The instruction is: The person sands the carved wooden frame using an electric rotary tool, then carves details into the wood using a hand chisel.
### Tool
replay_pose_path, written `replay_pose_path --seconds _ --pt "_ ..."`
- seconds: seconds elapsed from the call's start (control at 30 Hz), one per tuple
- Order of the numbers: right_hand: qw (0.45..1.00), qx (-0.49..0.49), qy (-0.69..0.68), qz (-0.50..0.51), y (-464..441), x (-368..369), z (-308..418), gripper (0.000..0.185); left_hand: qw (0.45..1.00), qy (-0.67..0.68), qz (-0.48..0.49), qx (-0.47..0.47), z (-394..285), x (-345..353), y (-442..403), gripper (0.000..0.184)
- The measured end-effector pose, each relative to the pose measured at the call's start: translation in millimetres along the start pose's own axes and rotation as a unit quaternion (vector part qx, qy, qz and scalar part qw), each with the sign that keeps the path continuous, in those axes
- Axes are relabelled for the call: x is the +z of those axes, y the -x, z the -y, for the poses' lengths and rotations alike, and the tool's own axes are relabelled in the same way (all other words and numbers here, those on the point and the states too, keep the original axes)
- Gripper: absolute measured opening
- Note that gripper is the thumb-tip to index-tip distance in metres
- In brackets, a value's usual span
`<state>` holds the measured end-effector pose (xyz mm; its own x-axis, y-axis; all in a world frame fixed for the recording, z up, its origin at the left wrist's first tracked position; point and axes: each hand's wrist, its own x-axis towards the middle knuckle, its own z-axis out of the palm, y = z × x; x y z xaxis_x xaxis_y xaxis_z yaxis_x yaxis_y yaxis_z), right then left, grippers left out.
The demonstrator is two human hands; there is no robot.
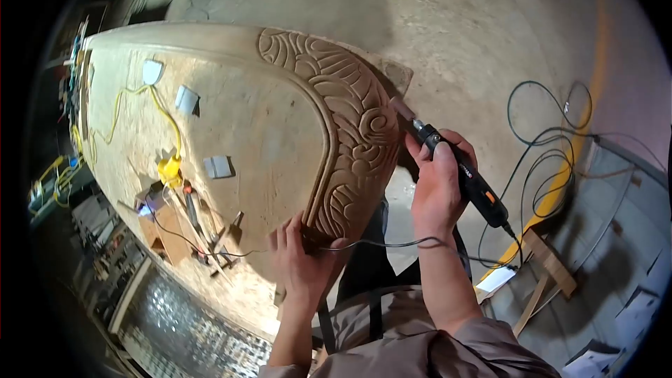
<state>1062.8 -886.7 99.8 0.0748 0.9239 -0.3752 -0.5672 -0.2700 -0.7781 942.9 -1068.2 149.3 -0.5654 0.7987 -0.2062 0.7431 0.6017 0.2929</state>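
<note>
My right hand (442, 185) is wrapped round a black rotary tool (481, 189), its cord leaving the lower end. The tool's cylindrical brownish tip (402, 108) is at the outer edge of a carved wooden panel (360, 122), beside a spiral; whether it touches cannot be made out. Scrolls, leaf shapes and grooves run along the panel's curved border. On the near part of that border rests my left hand (302, 255), fingers extended over the wood and thumb pointing right. A thin black cord (381, 243) runs past the left hand and across my right forearm.
On the board lie a yellow power socket (169, 170) with a yellow cord, pale blocks (218, 166), a cardboard box (164, 227), and several hand tools (192, 206). Loose cable loops (553, 161) cover the floor at right, near a wooden stand (549, 262).
</note>
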Motion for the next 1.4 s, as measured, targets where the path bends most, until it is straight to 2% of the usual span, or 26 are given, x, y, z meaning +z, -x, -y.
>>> replay_pose_path --seconds 0.13,0.23,0.33,0.67,0.77,0.97,1.07,1.17,1.4 --pt "1.000 -0.025 0.016 -0.001 11 1 -2 0.026 0.999 0.045 -0.011 0.011 17 13 2 0.084" --pt "0.999 -0.034 0.032 -0.004 14 2 -8 0.026 0.987 0.151 0.014 -0.047 18 15 2 0.084" --pt "0.998 -0.037 0.055 -0.007 16 -6 -14 0.027 0.989 0.144 -0.025 0.008 24 21 2 0.080" --pt "0.997 -0.044 0.054 -0.019 15 8 -14 0.028 0.990 0.140 -0.033 0.008 23 21 0 0.077" --pt "0.998 -0.031 0.046 -0.016 17 11 -12 0.028 0.990 0.136 -0.014 0.020 27 23 1 0.086" --pt "0.995 -0.055 0.085 -0.025 15 1 -20 0.028 0.991 0.133 -0.016 0.026 28 23 1 0.088" --pt "0.995 -0.050 0.077 -0.026 16 2 -18 0.028 0.990 0.140 -0.013 0.021 27 23 0 0.088" --pt "0.995 -0.048 0.082 -0.024 17 2 -17 0.029 0.990 0.134 -0.029 0.022 26 23 0 0.080" --pt "0.993 -0.055 0.103 -0.032 18 2 -18 0.029 0.992 0.120 -0.032 0.021 26 23 0 0.081"
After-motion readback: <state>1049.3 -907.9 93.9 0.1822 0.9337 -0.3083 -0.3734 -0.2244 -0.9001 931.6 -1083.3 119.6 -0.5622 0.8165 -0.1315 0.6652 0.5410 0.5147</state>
